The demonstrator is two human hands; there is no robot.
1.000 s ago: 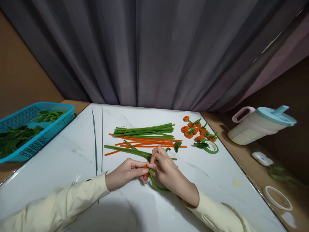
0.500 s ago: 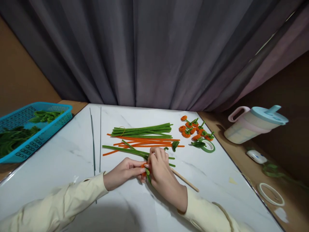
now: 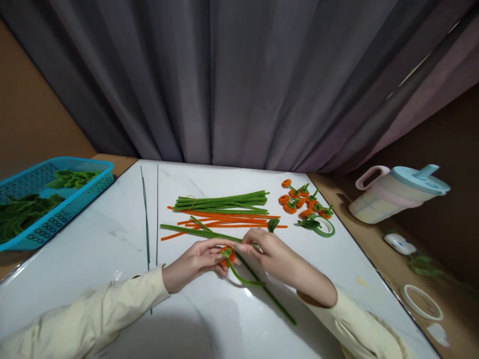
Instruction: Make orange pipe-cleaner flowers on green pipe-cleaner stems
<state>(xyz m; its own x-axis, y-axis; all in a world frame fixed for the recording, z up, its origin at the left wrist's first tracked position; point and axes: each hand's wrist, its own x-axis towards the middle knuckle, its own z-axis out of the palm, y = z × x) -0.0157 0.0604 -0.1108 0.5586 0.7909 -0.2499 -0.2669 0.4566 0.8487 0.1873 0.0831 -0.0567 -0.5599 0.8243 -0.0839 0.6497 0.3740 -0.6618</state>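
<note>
My left hand (image 3: 198,262) grips an orange fuzzy piece (image 3: 227,256) with a green top, from which a curved green stem (image 3: 241,279) trails to the right. Beside it, my right hand (image 3: 269,249) has its fingers pinched together; whatever lies between them is too small to make out. A long green stick (image 3: 277,301) runs diagonally from under my hands toward the lower right. Beyond my hands lie a bundle of green fuzzy sticks (image 3: 220,201), orange sticks (image 3: 224,219) and a small green leaf (image 3: 273,225).
Several orange pieces with green stems (image 3: 294,199) lie at the back right beside a green tape roll (image 3: 325,227). A blue basket (image 3: 80,192) of green pieces is at left, thin dark wires (image 3: 145,224) nearby. A jug (image 3: 389,194), white case (image 3: 399,244) and white ring (image 3: 422,302) are at right.
My right hand has moved right and away from the orange piece, which now shows more fully. The curved stem and the diagonal green stick have come into view; the wooden stick is no longer visible.
</note>
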